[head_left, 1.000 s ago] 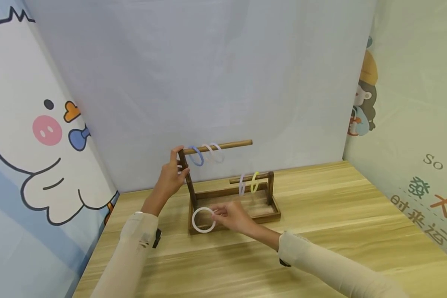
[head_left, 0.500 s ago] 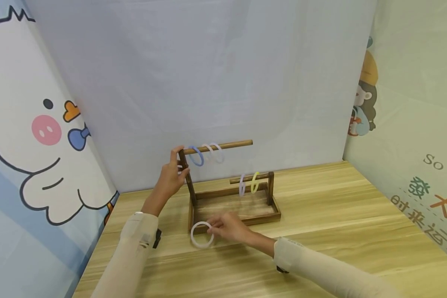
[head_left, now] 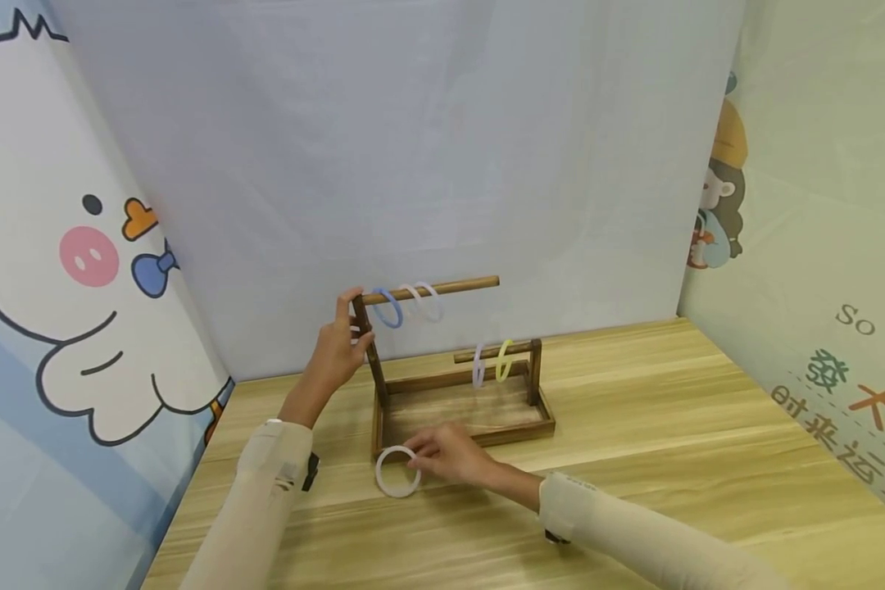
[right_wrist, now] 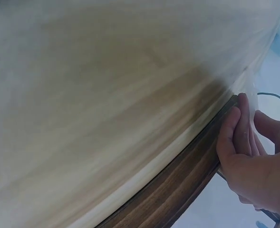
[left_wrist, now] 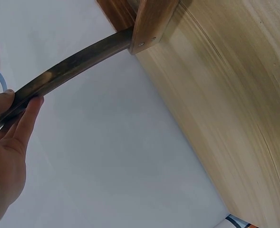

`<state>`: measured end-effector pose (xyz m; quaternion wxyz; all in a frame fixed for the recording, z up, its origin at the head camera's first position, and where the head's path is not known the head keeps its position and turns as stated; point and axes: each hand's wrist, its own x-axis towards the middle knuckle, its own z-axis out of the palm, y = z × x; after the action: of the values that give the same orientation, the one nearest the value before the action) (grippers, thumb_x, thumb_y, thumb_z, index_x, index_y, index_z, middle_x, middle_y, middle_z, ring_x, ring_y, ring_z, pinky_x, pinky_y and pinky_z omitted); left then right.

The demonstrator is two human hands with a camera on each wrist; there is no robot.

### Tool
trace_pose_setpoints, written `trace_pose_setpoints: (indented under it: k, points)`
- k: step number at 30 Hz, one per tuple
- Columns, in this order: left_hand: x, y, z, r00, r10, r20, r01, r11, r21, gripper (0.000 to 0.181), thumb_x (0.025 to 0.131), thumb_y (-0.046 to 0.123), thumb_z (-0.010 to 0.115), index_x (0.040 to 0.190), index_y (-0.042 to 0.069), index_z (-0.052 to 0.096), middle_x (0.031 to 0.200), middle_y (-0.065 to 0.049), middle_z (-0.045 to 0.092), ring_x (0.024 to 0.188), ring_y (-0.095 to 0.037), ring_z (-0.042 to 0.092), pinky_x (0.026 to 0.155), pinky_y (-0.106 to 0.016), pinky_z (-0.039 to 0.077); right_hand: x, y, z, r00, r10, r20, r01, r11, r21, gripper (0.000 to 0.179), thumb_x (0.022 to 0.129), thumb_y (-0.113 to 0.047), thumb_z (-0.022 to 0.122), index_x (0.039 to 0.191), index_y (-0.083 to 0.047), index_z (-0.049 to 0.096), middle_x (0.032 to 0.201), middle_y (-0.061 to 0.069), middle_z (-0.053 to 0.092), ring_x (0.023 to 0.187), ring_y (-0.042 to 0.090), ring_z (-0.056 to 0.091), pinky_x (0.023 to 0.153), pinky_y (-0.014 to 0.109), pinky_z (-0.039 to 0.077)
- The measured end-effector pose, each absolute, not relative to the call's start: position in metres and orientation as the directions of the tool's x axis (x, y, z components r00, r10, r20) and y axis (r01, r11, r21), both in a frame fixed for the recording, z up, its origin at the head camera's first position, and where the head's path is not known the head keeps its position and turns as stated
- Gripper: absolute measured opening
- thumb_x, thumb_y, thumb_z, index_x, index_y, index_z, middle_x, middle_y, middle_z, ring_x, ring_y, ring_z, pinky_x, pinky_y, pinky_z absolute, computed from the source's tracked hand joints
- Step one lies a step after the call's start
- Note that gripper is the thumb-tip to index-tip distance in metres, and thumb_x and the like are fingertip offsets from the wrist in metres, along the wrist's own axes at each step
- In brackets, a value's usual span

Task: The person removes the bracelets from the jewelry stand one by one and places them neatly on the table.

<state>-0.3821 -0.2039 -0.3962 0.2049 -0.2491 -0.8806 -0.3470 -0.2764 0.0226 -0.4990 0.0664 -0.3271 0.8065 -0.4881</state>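
At the top of the tall left post [head_left: 374,369] of a wooden rack, my left hand [head_left: 335,348] grips the post between thumb and fingers; the left wrist view shows the dark post [left_wrist: 73,66] running through that grip. My right hand [head_left: 450,455] pinches a white ring [head_left: 378,483] by its right side, in front of the rack's tray [head_left: 516,430]. In the right wrist view the fingers are close against the tray's wooden wall [right_wrist: 178,185]. A blue ring [head_left: 398,315] and two pale rings [head_left: 437,310] hang on the upper bar [head_left: 472,285].
On the lower bar [head_left: 466,358], held by a short right post [head_left: 535,373], hang a lilac ring [head_left: 478,373] and a yellow ring [head_left: 501,369]. The rack stands on a wood-grain table [head_left: 634,442]. Behind it hangs a pale cloth backdrop [head_left: 442,147].
My right hand has moved toward me and down with the white ring, from over the tray to in front of its near edge. The left hand stays on the post.
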Motion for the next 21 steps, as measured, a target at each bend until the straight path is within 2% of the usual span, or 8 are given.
trace_pose_setpoints:
  k: [4, 10, 21]
  points:
    - [-0.3819, -0.2036, -0.3963, -0.788, 0.301, 0.537, 0.586, 0.633, 0.505, 0.078, 0.096, -0.009, 0.067, 0.156, 0.012, 0.022, 0.114, -0.036, 0.067, 0.101, -0.048, 0.072, 0.081, -0.051, 0.066, -0.2745, 0.0208, -0.5018, -0.788, -0.591, 0.172, -0.416, 0.305, -0.857, 0.024, 0.094, 0.005, 0.073, 0.116, 0.013, 0.070, 0.100, 0.022, 0.076, 0.088, 0.032, 0.078, 0.068, 0.026, 0.066]
    - [-0.3824, -0.2031, -0.3962, -0.789, 0.302, 0.535, 0.585, 0.635, 0.505, 0.079, 0.097, -0.008, 0.067, 0.157, 0.013, 0.022, 0.114, -0.036, 0.067, 0.101, -0.047, 0.072, 0.082, -0.050, 0.066, -0.2739, 0.0194, -0.5048, -0.810, -0.567, 0.150, -0.386, 0.323, -0.864, 0.023, 0.094, 0.003, 0.074, 0.114, 0.013, 0.072, 0.103, 0.023, 0.076, 0.087, 0.030, 0.078, 0.068, 0.024, 0.065]
    - [-0.3839, -0.2044, -0.3977, -0.783, 0.298, 0.546, 0.590, 0.634, 0.500, 0.078, 0.096, -0.008, 0.068, 0.157, 0.011, 0.022, 0.113, -0.035, 0.068, 0.099, -0.047, 0.073, 0.081, -0.050, 0.066, -0.2740, 0.0204, -0.5051, -0.831, -0.547, 0.104, -0.314, 0.306, -0.899, 0.016, 0.091, 0.007, 0.075, 0.105, 0.015, 0.073, 0.090, 0.023, 0.077, 0.073, 0.031, 0.078, 0.063, 0.027, 0.066]
